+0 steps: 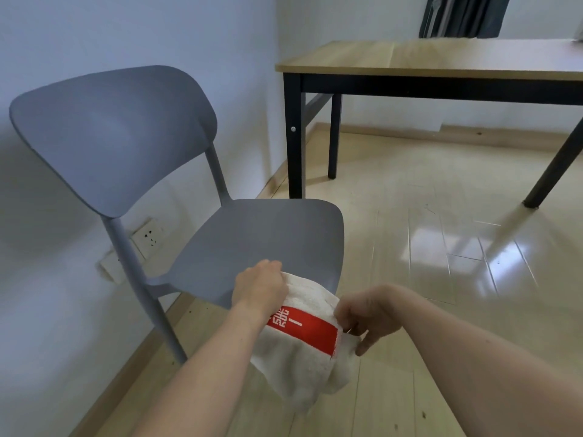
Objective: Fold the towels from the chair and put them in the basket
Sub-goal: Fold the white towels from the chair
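A white towel with a red band hangs off the front edge of the grey plastic chair and droops toward the floor. My left hand grips its upper left edge at the seat's front rim. At the end of the red band, my right hand pinches the towel's right edge. The rest of the seat is bare. No basket is in view.
A wooden table with black legs stands at the back right. The chair backs onto a white wall with sockets low down. Glossy light wood floor stretches to the right. A dark curtain hangs behind the table.
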### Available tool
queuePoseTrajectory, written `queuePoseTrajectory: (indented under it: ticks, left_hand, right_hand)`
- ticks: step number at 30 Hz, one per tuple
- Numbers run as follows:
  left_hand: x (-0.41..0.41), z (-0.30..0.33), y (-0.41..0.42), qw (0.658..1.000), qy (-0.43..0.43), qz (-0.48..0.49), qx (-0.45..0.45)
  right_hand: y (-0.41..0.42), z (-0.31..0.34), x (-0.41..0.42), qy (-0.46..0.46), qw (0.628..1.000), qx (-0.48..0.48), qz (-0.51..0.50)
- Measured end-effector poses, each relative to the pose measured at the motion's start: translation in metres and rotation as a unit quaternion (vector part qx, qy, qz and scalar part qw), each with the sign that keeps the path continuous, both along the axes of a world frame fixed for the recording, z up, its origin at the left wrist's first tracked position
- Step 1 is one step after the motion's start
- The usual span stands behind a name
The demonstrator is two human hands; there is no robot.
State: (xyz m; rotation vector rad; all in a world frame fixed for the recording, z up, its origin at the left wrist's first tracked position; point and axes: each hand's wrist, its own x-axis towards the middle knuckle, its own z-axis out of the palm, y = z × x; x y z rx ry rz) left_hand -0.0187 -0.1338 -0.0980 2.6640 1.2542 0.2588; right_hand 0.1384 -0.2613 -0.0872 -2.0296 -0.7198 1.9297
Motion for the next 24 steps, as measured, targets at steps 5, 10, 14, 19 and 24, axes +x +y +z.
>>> queuePoseTrajectory:
  ticks: [5,10,14,19,24]
  left_hand:
    - [0.0,-0.003,0.002,1.0,-0.003,0.002,-0.001]
    - [0.0,-0.002,0.003,1.0,-0.01,0.007,-0.002]
    - [-0.003,0.004,-0.001,1.0,-0.008,0.005,-0.027]
    - [-0.019,0.036,-0.007,0.955,-0.203,0.016,-0.216]
    - [-0.052,0.116,-0.027,0.908,-0.287,-0.049,-0.3]
  right_hand:
    - [-0.004,-0.007,-0.002,-0.063,0.994,-0.009,0.088]
    - [-0.005,0.002,-0.001,-0.081,0.993,0.027,0.079]
    - [-0.008,0.024,-0.004,-0.064,0.994,0.082,0.013]
    - [-0.016,0.052,-0.008,-0.07,0.987,0.132,-0.066]
    - [-0.028,0.112,-0.016,-0.084,0.963,0.218,-0.137]
